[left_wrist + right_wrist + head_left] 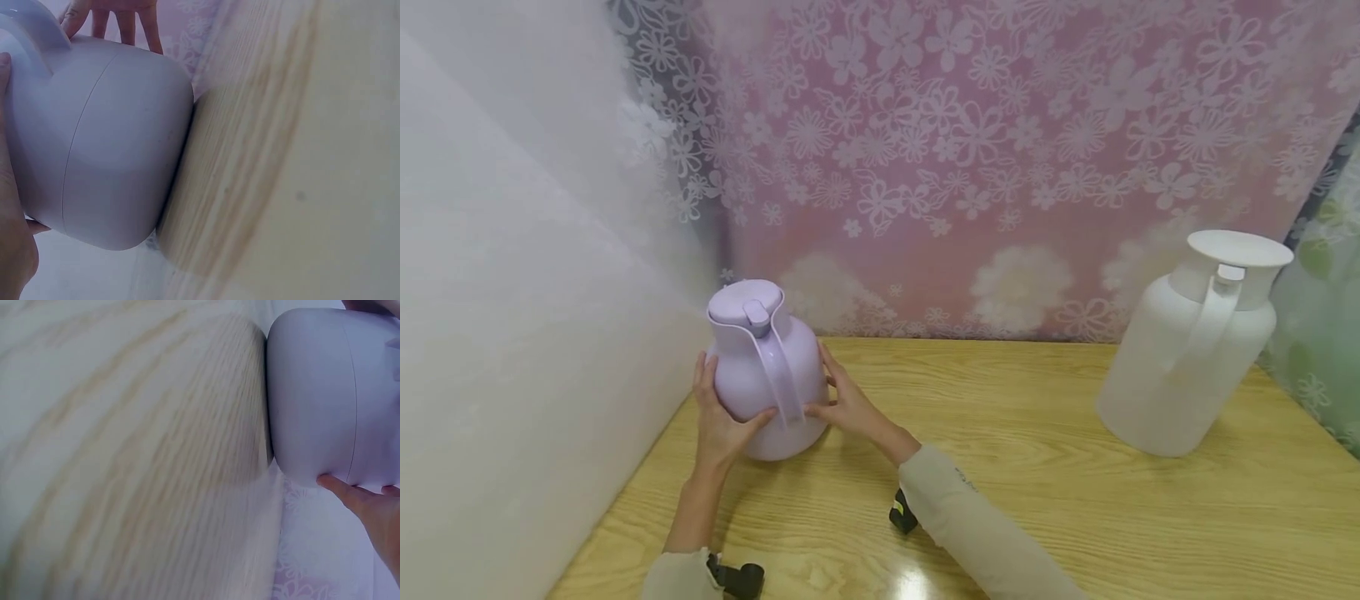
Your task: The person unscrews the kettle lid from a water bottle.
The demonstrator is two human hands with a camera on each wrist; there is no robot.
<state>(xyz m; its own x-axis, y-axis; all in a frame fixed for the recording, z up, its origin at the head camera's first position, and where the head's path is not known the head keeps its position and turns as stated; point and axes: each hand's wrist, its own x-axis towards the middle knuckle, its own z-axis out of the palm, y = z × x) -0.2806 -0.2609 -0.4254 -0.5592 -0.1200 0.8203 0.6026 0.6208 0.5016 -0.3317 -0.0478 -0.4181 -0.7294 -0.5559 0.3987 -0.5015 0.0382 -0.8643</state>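
A lilac thermos jug stands upright at the left of the wooden table, its handle and lid button facing me. My left hand holds its left side, thumb on the front below the handle and fingers round the side. On the other side, my right hand holds the body, with the thumb near the handle's lower end. In the left wrist view, the base of the jug meets the tabletop. Fingers of the right hand touch the jug's side in the right wrist view; some of them are hidden.
A larger white thermos jug stands at the right of the table. A pale wall borders the left edge. Behind hangs a pink flowered curtain, with a green patterned one at far right.
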